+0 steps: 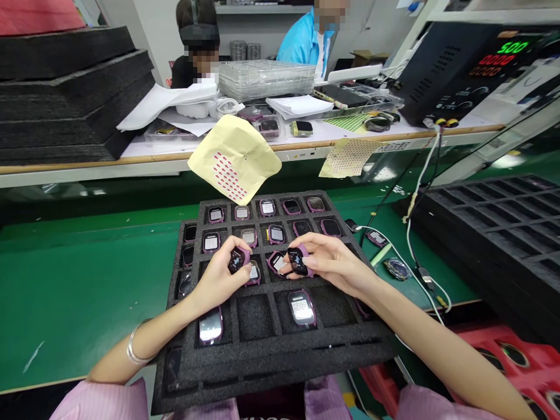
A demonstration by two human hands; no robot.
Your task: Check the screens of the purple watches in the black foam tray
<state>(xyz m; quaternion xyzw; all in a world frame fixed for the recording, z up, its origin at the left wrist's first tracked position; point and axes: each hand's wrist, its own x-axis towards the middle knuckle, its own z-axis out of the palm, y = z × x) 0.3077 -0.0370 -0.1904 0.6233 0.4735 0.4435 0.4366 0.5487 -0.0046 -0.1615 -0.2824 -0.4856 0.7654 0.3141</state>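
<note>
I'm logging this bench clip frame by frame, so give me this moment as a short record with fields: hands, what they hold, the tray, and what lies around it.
left hand: grips a purple watch body over the tray
right hand: grips a second watch body, dark face up
tray: black foam, compartments partly filled with purple watch bodies, several in the near rows bare
surface: green bench mat
right of tray: white cable, stacked black foam trays
behind: yellow sticker sheet with red dots, two other people seated

Green tabletop (87, 274), glossy under overhead light. Behind it a white shelf (144, 154) with wooden edge, cluttered with papers. Black foam stacks (65, 87) far left. Power supply (459, 64) with lit digits, far right. Pale wall (149, 29) behind.
</note>
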